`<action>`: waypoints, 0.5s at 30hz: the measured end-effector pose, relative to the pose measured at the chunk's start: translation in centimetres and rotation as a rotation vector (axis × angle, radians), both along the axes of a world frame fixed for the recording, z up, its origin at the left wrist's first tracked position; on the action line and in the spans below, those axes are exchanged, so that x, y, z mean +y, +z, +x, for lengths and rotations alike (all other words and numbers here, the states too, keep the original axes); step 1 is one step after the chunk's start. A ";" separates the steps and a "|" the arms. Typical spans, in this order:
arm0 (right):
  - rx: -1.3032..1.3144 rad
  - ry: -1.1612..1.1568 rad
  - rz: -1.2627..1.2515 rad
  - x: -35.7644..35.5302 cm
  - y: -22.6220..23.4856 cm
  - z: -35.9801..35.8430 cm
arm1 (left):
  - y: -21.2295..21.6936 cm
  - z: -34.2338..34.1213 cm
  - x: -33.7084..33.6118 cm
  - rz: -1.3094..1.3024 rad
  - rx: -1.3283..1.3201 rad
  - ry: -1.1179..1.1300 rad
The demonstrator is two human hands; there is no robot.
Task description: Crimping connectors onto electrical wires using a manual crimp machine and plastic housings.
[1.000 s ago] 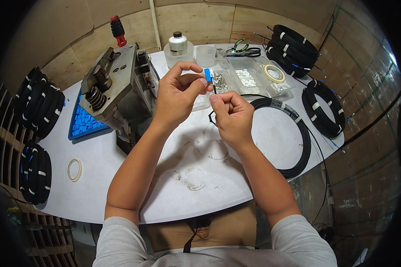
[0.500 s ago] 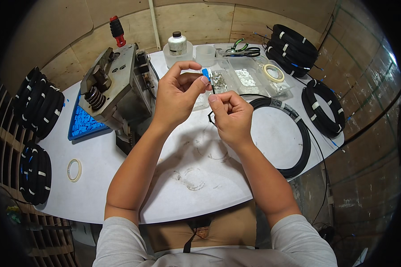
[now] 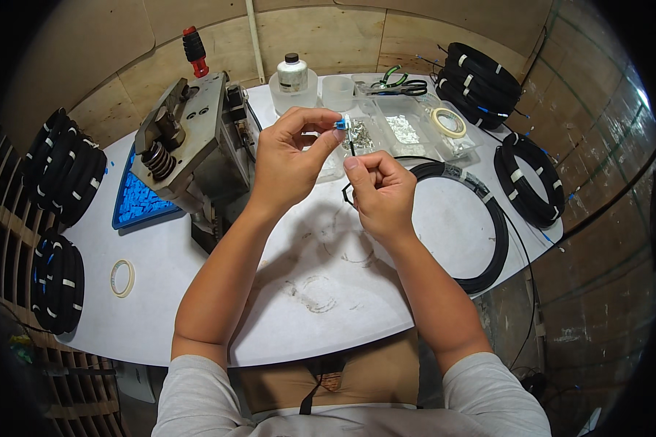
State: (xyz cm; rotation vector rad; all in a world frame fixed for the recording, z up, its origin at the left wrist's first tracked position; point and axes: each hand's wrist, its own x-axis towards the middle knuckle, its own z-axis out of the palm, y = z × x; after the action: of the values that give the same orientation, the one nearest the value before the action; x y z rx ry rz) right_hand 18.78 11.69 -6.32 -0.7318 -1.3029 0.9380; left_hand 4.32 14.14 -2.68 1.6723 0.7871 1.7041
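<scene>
Between the thumb and forefinger of my left hand [image 3: 290, 154] is a small blue connector piece [image 3: 340, 125] with a whitish part at its right side. Just below and to the right, my right hand [image 3: 383, 191] pinches a thin black cable [image 3: 353, 148], whose upper end reaches up beside the connector piece. Whether the two are joined is too small to tell. A dark loop of the cable shows at the left of my right hand, and a large black cable coil [image 3: 500, 237] lies to its right on the table.
A metal press [image 3: 197, 135] stands at the left beside a blue tray [image 3: 151, 217] of blue pieces. Behind my hands are clear boxes of small parts [image 3: 403, 130], a white bottle [image 3: 292, 74] and pliers [image 3: 393, 79]. Tape rolls [image 3: 122, 278] and more black coils [image 3: 530, 178] lie around.
My left fingers have turned the blue connector piece from upright to nearly level, so its whitish part now faces the cable end. My right hand has barely moved.
</scene>
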 end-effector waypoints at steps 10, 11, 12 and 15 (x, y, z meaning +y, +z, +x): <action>0.006 0.008 -0.001 0.0 0.1 0.0 | 0.1 -0.1 -0.1 -0.005 -0.015 -0.005; 0.006 0.007 -0.002 0.0 0.0 0.0 | 0.1 0.0 -0.1 -0.006 -0.015 -0.005; 0.008 0.008 0.001 0.0 0.0 0.0 | 0.2 0.0 -0.2 -0.025 -0.026 -0.010; 0.004 0.007 0.009 0.0 0.0 0.1 | 0.2 0.0 -0.2 -0.045 -0.037 -0.016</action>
State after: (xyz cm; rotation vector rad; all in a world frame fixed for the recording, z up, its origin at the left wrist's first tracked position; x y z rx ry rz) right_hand 18.83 11.70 -6.31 -0.7187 -1.3056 0.9381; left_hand 4.33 13.91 -2.52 1.6076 0.7872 1.6897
